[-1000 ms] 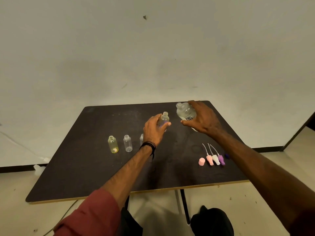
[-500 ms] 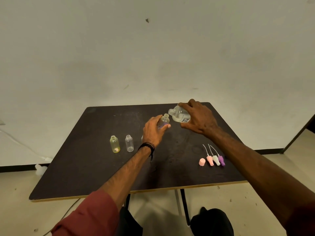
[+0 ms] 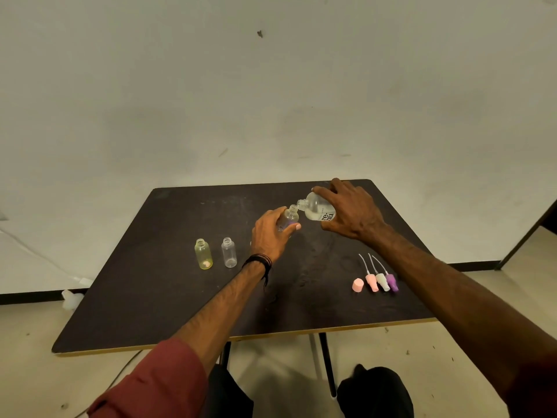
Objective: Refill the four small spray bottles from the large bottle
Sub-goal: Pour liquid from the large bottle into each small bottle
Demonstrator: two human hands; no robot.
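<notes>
Right hand (image 3: 351,211) gripping large bottle (image 3: 316,210) tipped sideways near table's (image 3: 135,297) far edge, its mouth touching neck of small bottle (image 3: 288,218) gripped by left hand (image 3: 269,235), two uncapped bottles (image 3: 215,253) toward left edge, spray caps (image 3: 376,282) toward right edge

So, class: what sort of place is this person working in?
Probably a bare workroom or spare room, not a kitchen: one dark table against a plain scuffed wall, and a pale hard floor.

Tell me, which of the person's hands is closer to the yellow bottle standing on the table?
Left. The left hand grips a small clear bottle just right of the yellow bottle. The right hand tilts the large bottle farther right.
</notes>
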